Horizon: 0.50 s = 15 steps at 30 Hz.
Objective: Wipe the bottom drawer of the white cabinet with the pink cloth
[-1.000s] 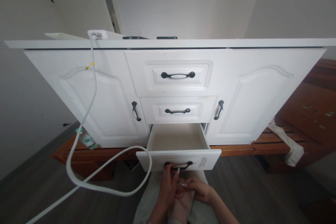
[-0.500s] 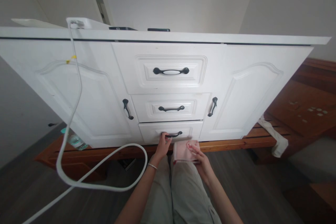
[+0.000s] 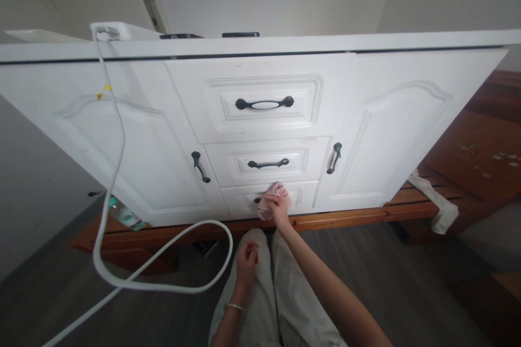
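Pink cloth [image 3: 270, 199] is against btm drawer front [image 3: 240, 198], partly hiding handle [image 3: 256, 200], R hand [image 3: 280, 212] fingers clamped on cloth, L hand [image 3: 247, 260] over L trouser leg [image 3: 260, 303], fingers curled, can't tell if together, white cable [image 3: 97, 249] to L.

Pink cloth [image 3: 274, 191], white bottom drawer [image 3: 240, 199]
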Tool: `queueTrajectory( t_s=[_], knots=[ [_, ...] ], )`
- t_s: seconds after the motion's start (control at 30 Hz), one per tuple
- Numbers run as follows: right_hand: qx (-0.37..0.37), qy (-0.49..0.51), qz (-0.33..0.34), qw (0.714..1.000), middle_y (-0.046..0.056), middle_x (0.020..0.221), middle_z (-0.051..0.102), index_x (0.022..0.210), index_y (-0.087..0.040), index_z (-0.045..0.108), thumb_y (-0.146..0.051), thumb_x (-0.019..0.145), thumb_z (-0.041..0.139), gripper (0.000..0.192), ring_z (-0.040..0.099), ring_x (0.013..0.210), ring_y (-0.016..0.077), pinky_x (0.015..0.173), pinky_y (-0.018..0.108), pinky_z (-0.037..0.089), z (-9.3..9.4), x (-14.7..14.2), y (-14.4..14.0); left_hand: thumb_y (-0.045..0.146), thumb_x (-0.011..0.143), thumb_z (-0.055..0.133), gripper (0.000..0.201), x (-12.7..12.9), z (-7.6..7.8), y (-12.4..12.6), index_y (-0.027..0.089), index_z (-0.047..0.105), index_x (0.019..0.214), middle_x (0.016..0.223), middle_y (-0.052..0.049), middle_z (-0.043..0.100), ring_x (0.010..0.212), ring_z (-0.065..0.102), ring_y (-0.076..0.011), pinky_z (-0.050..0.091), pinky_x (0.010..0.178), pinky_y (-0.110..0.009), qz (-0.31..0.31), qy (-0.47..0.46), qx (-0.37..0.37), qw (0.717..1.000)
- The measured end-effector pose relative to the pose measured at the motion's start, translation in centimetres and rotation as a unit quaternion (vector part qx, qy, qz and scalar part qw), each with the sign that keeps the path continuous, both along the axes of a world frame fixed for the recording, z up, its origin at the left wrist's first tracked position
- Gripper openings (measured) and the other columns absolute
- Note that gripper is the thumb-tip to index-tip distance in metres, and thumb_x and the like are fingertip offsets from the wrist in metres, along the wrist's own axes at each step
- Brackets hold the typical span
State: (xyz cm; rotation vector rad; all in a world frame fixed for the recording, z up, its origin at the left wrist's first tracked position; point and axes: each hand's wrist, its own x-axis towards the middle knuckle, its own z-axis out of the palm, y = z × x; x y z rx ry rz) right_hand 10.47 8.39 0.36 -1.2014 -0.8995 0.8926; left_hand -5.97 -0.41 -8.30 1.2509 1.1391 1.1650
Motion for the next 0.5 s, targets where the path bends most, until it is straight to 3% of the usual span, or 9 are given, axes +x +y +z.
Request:
queueTrajectory(
  t_s=[0.1,0.17,0.27,0.37,0.5],
  knots=[
    [0.004,-0.121,0.064,0.991,0.012,0.117,0.068,0.104,-0.015,0.079,-0.014,0.066,0.053,0.046,0.058,0.114,0.0292,0.106,0.042,0.041,-0.5,-3.7,1.0,0.039,0.082,0.054,0.020,-0.8,-2.0,-2.9,0.021,0.060,0.085,0.057,0.007,0.047,0.055,0.048,-0.0137,0.038,0.056,-0.025,-0.070,0.098,-0.022,0.992],
    [0.015,-0.254,0.126,0.959,0.014,0.133,0.059,0.115,-0.015,0.075,-0.012,0.073,0.053,0.048,0.052,0.127,0.0280,0.110,0.039,0.038,-0.8,-5.8,1.6,0.036,0.084,0.050,0.020,-0.9,-2.2,-3.6,0.021,0.063,0.087,0.060,0.006,0.050,0.059,0.051,-0.0150,0.039,0.060,-0.026,-0.099,0.162,-0.013,0.982],
    [0.028,-0.392,0.183,0.901,0.015,0.140,0.054,0.122,-0.014,0.071,-0.009,0.080,0.050,0.047,0.050,0.130,0.0258,0.111,0.038,0.037,-1.7,-7.1,2.0,0.034,0.086,0.046,0.022,-0.8,-1.7,-3.4,0.021,0.063,0.090,0.062,0.004,0.052,0.061,0.053,-0.0164,0.039,0.062,-0.027,-0.116,0.206,-0.008,0.972],
    [0.015,-0.433,0.196,0.880,0.013,0.137,0.058,0.120,-0.015,0.070,-0.010,0.081,0.052,0.044,0.052,0.126,0.0253,0.109,0.037,0.036,-3.2,-6.2,1.2,0.030,0.085,0.045,0.021,-0.7,-1.3,-3.1,0.022,0.064,0.090,0.065,0.003,0.056,0.064,0.056,-0.0173,0.040,0.064,-0.027,-0.121,0.229,0.000,0.966],
    [-0.037,-0.417,0.139,0.898,0.012,0.124,0.067,0.103,-0.016,0.075,-0.008,0.078,0.053,0.034,0.055,0.121,0.0260,0.111,0.041,0.030,-5.8,-2.4,-1.2,0.025,0.086,0.046,0.020,-0.5,-1.7,-3.4,0.022,0.065,0.090,0.074,0.000,0.065,0.071,0.061,-0.0182,0.041,0.069,-0.028,-0.123,0.261,0.021,0.957]
  ],
)
